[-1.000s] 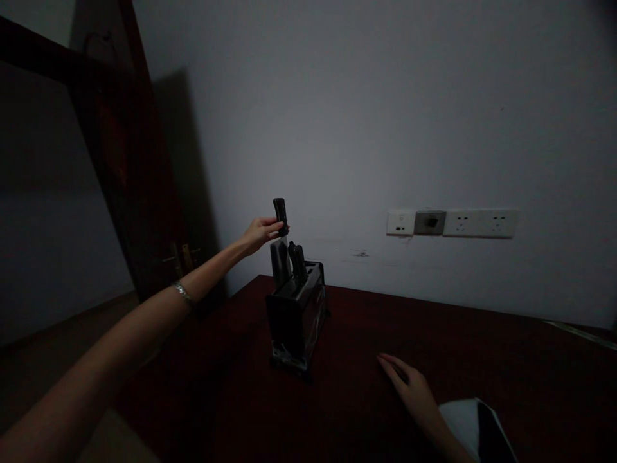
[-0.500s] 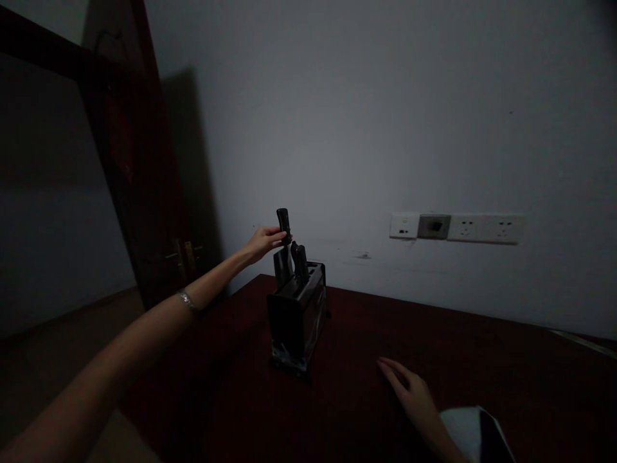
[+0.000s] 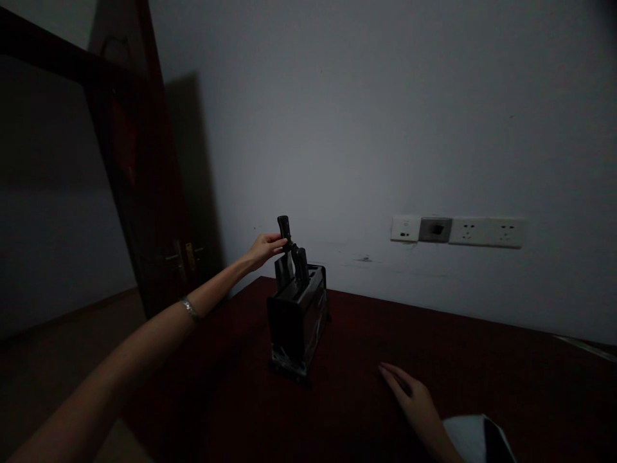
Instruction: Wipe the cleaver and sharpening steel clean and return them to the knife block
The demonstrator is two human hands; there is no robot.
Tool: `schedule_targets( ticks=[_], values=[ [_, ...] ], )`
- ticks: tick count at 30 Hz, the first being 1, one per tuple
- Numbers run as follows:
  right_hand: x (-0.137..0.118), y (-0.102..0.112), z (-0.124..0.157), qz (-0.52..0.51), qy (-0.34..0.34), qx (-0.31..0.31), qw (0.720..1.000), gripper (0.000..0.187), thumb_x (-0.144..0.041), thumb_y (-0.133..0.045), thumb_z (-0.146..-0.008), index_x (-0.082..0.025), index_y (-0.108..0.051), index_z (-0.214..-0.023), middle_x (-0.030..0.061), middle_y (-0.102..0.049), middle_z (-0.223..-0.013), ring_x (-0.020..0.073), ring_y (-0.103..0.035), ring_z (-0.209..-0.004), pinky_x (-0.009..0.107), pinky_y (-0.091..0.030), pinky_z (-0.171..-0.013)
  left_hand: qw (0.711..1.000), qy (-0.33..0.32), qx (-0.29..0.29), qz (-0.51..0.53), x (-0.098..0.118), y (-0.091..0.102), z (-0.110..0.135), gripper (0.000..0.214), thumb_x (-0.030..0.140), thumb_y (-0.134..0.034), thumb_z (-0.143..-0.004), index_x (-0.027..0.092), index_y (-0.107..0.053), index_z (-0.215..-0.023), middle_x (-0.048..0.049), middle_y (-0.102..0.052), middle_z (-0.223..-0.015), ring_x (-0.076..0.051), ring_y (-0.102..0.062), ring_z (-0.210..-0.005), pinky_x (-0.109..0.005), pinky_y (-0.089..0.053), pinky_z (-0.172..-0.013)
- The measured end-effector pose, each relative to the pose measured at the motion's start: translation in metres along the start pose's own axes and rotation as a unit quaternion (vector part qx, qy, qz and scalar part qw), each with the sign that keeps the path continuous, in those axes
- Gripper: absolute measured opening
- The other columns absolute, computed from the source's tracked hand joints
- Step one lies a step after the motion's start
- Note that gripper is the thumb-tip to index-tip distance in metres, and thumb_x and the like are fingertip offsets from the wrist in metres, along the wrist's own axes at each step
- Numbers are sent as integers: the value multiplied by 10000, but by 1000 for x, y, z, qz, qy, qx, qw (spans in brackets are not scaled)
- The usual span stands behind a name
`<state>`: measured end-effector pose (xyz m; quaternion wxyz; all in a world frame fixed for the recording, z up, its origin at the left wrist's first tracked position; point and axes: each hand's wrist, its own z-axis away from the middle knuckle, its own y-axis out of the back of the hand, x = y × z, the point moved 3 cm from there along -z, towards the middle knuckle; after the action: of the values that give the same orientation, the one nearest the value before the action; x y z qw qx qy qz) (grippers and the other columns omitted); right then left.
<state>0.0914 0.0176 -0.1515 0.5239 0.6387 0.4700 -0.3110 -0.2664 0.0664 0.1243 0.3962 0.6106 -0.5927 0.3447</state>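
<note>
A black knife block [image 3: 296, 318] stands on a dark red table [image 3: 482, 366], holding several black-handled knives. My left hand [image 3: 264, 248] reaches out over the block's far end, fingers closed around the black handle of one knife [image 3: 284, 227], whose blade sits partly down in a slot. A bracelet is on that wrist. My right hand [image 3: 412, 395] lies flat on the table to the right of the block, fingers stretched out, holding nothing.
A grey wall stands behind the table with a strip of power sockets [image 3: 457, 230] at the right. A dark wooden door [image 3: 144, 180] with a handle is open at the left. The room is dim.
My left hand has lowered the knife, so its handle stands closer to the block than a second ago. My right hand has stayed put.
</note>
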Motion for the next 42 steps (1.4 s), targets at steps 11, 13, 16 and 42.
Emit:
schedule_targets(
  ticks=[11, 13, 16, 42],
  values=[
    [-2, 0, 0, -1, 0, -2, 1000, 490, -501, -485, -717, -126, -682, -964, 115, -672, -1044, 294, -577, -1058, 414, -396, -981, 1000, 8, 19, 3, -7, 1, 5, 225, 231, -703, -663, 109, -688, -851, -87, -693, -848, -184, -625, -844, -377, -419, -881],
    [-3, 1, 0, 1, -1, -4, 1000, 495, -500, -478, -725, -122, -678, -975, 116, -669, -1053, 292, -574, -1064, 415, -396, -981, 1000, 11, 19, 2, -9, 1, 6, 234, 233, -703, -660, 106, -688, -855, -88, -694, -860, -192, -622, -860, -385, -415, -888],
    [-6, 1, 1, 1, -2, -6, 1000, 495, -498, -477, -726, -119, -676, -975, 119, -666, -1057, 292, -574, -1064, 414, -404, -973, 1000, 12, 12, 2, -12, 1, 8, 261, 250, -712, -655, 109, -692, -874, -89, -694, -886, -203, -617, -888, -383, -409, -896],
    [-1, -1, 1, -20, 12, 14, 1000, 413, -450, -516, -720, -143, -686, -939, 113, -685, -1010, 283, -606, -1012, 396, -453, -919, 996, 85, 7, 32, -46, -9, 39, 319, 263, -727, -655, 130, -668, -938, -92, -668, -882, -223, -613, -831, -315, -487, -648]
  ],
)
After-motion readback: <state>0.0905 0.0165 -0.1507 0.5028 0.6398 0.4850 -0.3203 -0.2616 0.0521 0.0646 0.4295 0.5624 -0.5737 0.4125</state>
